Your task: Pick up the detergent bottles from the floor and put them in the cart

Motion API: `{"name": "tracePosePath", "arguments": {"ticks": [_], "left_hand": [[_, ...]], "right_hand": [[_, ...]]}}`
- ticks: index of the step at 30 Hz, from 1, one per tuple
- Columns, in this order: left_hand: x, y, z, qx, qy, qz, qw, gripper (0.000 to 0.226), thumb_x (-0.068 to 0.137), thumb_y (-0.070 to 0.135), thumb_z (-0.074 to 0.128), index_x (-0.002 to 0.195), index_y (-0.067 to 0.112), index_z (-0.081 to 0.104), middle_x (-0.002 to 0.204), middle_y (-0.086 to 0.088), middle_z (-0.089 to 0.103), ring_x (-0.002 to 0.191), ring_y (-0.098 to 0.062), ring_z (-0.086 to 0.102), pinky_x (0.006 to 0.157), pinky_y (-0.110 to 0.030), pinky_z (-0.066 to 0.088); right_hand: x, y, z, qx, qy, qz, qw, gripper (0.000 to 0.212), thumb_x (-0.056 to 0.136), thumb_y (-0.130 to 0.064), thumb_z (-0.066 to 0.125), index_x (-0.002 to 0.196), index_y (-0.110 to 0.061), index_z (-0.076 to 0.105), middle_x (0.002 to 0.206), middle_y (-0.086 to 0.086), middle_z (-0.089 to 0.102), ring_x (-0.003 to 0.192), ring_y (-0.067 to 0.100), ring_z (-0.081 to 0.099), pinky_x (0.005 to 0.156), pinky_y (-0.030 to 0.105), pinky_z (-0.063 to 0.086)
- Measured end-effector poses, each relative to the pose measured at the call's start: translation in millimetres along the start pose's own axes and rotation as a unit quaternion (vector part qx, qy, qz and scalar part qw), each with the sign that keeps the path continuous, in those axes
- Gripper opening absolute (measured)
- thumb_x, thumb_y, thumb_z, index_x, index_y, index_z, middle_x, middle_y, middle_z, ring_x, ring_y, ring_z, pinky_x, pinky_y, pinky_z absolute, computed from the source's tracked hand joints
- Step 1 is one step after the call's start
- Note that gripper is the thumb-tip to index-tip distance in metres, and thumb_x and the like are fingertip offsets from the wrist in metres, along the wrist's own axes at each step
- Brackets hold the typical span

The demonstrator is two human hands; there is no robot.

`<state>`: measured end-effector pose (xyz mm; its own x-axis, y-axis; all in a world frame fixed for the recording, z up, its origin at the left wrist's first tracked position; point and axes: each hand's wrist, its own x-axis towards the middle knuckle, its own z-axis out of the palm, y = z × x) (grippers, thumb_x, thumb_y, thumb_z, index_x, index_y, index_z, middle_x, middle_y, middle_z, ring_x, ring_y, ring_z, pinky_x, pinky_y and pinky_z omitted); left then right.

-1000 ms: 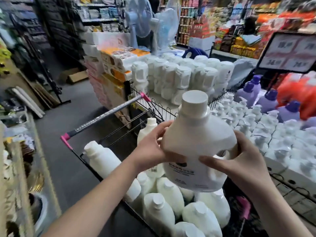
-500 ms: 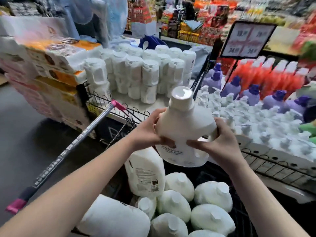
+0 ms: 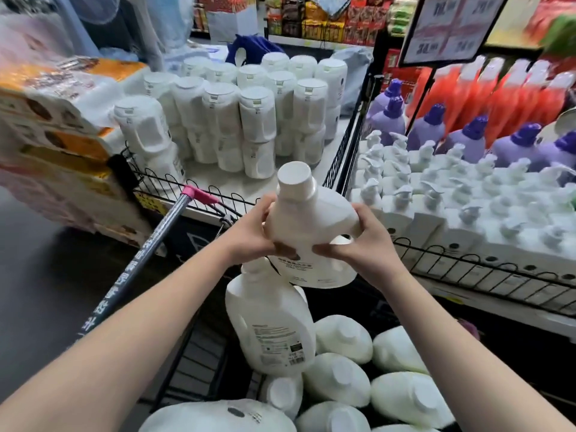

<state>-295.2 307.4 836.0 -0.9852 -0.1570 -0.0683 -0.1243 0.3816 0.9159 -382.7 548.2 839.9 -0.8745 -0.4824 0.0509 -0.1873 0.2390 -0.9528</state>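
The cart point(image 3: 156, 244) holds a good load: a heap of white detergent bottles point(image 3: 339, 378) lies in its basket, with one upright bottle point(image 3: 271, 322) standing among them. Another bottle point(image 3: 308, 219) hangs above the basket, cap up, not yet set down. The left grip point(image 3: 249, 238) and right grip point(image 3: 364, 244) clasp its body from either side. The task looks well along; no bottles on the floor are in view, so what remains is unclear.

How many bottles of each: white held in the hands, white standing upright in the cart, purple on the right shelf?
Held white bottle: 1
Upright white bottle in the cart: 1
Purple bottles: 6
Total: 8
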Motion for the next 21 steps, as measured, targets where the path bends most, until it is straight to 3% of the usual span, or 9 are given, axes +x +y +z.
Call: {"name": "tracePosePath", "arguments": {"ticks": [2, 5, 9, 12, 17, 21], "left_hand": [[6.6, -10.0, -3.4, 0.008, -0.007, -0.006, 1.0, 0.104, 0.058, 0.018, 0.103, 0.139, 0.05, 0.045, 0.133, 0.004, 0.067, 0.128, -0.013, 0.063, 0.105, -0.037, 0.056], [11.4, -22.4, -4.5, 0.017, -0.014, -0.029, 0.999, 0.104, 0.061, 0.011, 0.101, 0.134, 0.056, 0.044, 0.134, 0.007, 0.066, 0.127, -0.008, 0.062, 0.105, -0.028, 0.054], [20.4, -37.2, -10.9, -0.006, -0.013, -0.047, 0.999, 0.101, 0.064, -0.003, 0.097, 0.137, 0.047, 0.049, 0.129, 0.004, 0.07, 0.118, -0.005, 0.068, 0.094, -0.022, 0.058], [22.1, -42.8, -17.9, -0.002, -0.008, -0.065, 0.998, 0.1, 0.063, -0.001, 0.098, 0.136, 0.045, 0.048, 0.126, 0.009, 0.07, 0.115, 0.001, 0.068, 0.092, -0.02, 0.058], [18.0, -59.1, -21.1, 0.025, -0.007, -0.097, 0.995, 0.096, 0.063, 0.007, 0.1, 0.128, 0.054, 0.048, 0.124, 0.014, 0.071, 0.117, -0.001, 0.068, 0.098, -0.029, 0.058], [20.4, -67.9, -20.8, 0.014, -0.037, -0.119, 0.992, 0.09, 0.066, 0.007, 0.097, 0.133, 0.048, 0.053, 0.127, 0.01, 0.073, 0.12, -0.009, 0.069, 0.105, -0.038, 0.057]], "right_hand": [[6.1, 8.7, 9.3, -0.002, 0.004, 0.006, 1.0, 0.077, 0.054, -0.015, 0.105, 0.116, -0.037, 0.064, 0.115, -0.008, 0.074, 0.112, 0.011, 0.068, 0.088, 0.02, 0.053], [12.6, 23.1, 20.7, 0.004, -0.001, 0.016, 1.0, 0.074, 0.055, -0.015, 0.104, 0.113, -0.039, 0.064, 0.113, -0.009, 0.074, 0.113, 0.015, 0.069, 0.09, 0.023, 0.057], [24.5, 33.4, 30.9, 0.009, -0.002, 0.022, 1.0, 0.077, 0.047, -0.035, 0.102, 0.115, -0.042, 0.065, 0.115, -0.011, 0.075, 0.115, 0.012, 0.069, 0.101, 0.038, 0.057], [32.4, 30.7, 35.9, -0.001, -0.016, 0.015, 1.0, 0.074, 0.053, -0.03, 0.103, 0.115, -0.039, 0.064, 0.116, -0.009, 0.074, 0.114, 0.009, 0.069, 0.1, 0.031, 0.056], [28.7, 35.6, 54.1, -0.03, -0.028, 0.013, 0.999, 0.069, 0.059, -0.021, 0.103, 0.11, -0.04, 0.06, 0.109, -0.015, 0.071, 0.101, -0.002, 0.066, 0.084, 0.014, 0.052], [24.2, 56.2, 63.5, -0.031, -0.02, 0.051, 0.998, 0.068, 0.057, -0.025, 0.103, 0.11, -0.037, 0.062, 0.108, -0.015, 0.072, 0.099, -0.007, 0.065, 0.079, 0.016, 0.049]]}}
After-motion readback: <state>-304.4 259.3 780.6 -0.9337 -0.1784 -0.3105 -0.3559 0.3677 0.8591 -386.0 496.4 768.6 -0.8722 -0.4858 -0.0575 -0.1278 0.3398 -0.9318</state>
